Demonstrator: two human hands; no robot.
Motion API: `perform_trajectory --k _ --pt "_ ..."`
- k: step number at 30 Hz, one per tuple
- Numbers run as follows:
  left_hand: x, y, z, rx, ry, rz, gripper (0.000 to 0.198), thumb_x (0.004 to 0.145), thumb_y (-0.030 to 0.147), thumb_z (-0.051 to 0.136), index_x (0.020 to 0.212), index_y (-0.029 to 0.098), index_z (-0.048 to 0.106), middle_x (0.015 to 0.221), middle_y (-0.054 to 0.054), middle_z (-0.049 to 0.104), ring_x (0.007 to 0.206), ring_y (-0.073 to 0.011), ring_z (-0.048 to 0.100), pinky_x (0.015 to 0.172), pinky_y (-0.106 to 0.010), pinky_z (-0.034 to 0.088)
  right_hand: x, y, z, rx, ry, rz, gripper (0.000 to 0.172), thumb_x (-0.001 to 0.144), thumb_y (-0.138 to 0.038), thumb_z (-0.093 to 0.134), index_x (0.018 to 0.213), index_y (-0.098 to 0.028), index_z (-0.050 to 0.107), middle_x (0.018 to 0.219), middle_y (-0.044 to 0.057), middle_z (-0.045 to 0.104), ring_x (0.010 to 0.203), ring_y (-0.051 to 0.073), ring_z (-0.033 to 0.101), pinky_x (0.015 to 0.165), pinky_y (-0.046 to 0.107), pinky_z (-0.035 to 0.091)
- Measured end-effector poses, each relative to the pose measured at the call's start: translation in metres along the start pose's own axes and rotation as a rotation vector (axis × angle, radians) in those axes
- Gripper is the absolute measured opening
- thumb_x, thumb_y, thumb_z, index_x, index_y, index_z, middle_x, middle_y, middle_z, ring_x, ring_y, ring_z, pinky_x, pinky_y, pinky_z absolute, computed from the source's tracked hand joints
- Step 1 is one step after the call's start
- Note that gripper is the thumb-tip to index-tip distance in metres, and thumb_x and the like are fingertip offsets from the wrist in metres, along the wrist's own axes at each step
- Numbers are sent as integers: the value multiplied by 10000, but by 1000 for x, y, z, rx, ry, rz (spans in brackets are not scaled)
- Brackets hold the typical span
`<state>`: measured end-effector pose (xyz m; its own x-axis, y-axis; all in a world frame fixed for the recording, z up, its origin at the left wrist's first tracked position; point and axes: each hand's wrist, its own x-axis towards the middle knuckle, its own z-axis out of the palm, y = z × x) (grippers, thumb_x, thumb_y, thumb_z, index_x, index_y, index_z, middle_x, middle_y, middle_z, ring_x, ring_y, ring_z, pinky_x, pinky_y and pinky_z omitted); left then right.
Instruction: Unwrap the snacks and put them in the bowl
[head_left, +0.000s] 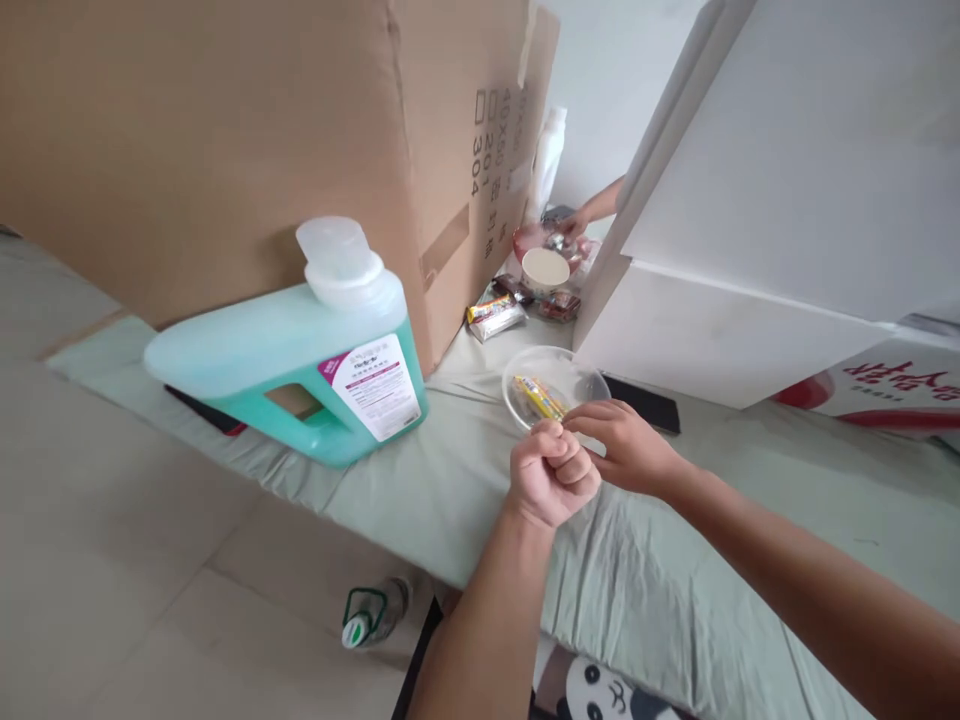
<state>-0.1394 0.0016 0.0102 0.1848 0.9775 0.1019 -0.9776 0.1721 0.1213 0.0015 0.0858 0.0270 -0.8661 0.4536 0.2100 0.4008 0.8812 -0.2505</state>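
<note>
**1. State**
- L hand (553,472), centre frame: clenched to a fist, knuckles up. Whether anything sits inside the fist cannot be told.
- R hand (631,447), just right of it: fingertips drawn together and touching the L fist. No item is visible between them, so grip is unconfirmed.
- Clear bowl (581,380): rests on the pale green sheet (675,590), directly above both hands in frame. The R fingers are at its near rim.
- Yellow sachet (540,397): lies inside the bowl, left half, tilted.

**2. Surroundings**
- Green detergent jug (300,350), left-centre, leaning against the cardboard box (225,130).
- Black phone (645,402), just right of the bowl, at the foot of the white panel (750,200).
- Second person's hand (579,222), upper centre, at a red dish. A white-lidded cup (545,268) and snack packs (495,315) lie below it.
- Bottle (371,612) on the floor, lower centre.

**3. Hazards (assessment)**
- The bowl is light and sits on soft, creased fabric. A nudge from either wrist could tip it and throw the sachet out.
- The hands crowd the near rim, which prob. hides the contact pt. from view, so a small item could drop unseen into the sheet folds.
- The bowl is near the phone. If the sachet is opened carelessly, contents may reach the phone.
- The jug is propped, not flat. Shifting the sheet may topple it.
</note>
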Motion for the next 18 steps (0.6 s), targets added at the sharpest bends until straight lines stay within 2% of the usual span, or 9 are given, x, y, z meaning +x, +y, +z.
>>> perform_trajectory --k 2,4,7,10,12,13,15,18 --pt "1 -3 -1 -25 -56 -29 542 601 89 585 598 189 52 511 77 -35 394 -63 -49 410 -264 -45 8 3 -11 35 42 25 196 961 -322 557 1017 -204 703 1044 94 757 959 232 707 859 371 491" --pt "4 -6 -1 -22 -84 -67 560 582 90 591 607 191 40 516 78 -48 398 -61 -56 410 -267 -50 22 7 -22 27 33 111 206 947 -321 553 1033 -204 699 1055 99 747 956 238 705 846 365 507" --pt "9 -8 -2 -14 -53 -108 585 545 96 601 616 191 28 515 81 -56 404 -48 -68 416 -262 -56 51 9 -30 11 -95 330 294 920 -308 561 1174 -204 664 1222 109 703 1056 246 687 897 360 511" --pt "13 -8 -3 -8 -35 -146 601 522 106 607 611 190 19 490 86 -48 392 -34 -67 410 -253 -55 83 4 -20 -11 -375 546 629 895 -456 624 1454 -214 472 1381 135 619 1201 286 633 973 390 495" --pt "15 -7 -4 13 -67 -173 609 524 110 614 603 194 16 480 87 -40 384 -29 -53 400 -244 -40 100 -2 -6 -54 -554 630 888 799 -494 736 1551 -241 338 1400 166 595 1218 350 624 968 449 495" --pt "15 -5 -4 29 -87 -185 608 526 109 616 596 196 18 477 88 -34 379 -27 -43 396 -240 -30 105 -5 1 -78 -591 655 929 770 -453 767 1559 -242 322 1399 188 587 1218 384 621 960 482 491" --pt "15 -1 -5 57 -114 -189 595 538 113 616 587 199 29 467 91 -16 366 -26 -19 385 -230 -4 110 -8 13 -108 -611 672 888 774 -352 755 1549 -238 338 1377 215 586 1207 419 626 936 506 489" --pt "11 12 -6 80 -120 -157 567 560 125 609 592 202 48 454 97 5 351 -24 6 370 -218 36 104 -8 19 -100 -622 672 823 823 -288 678 1558 -264 310 1358 200 595 1150 377 669 883 441 507"
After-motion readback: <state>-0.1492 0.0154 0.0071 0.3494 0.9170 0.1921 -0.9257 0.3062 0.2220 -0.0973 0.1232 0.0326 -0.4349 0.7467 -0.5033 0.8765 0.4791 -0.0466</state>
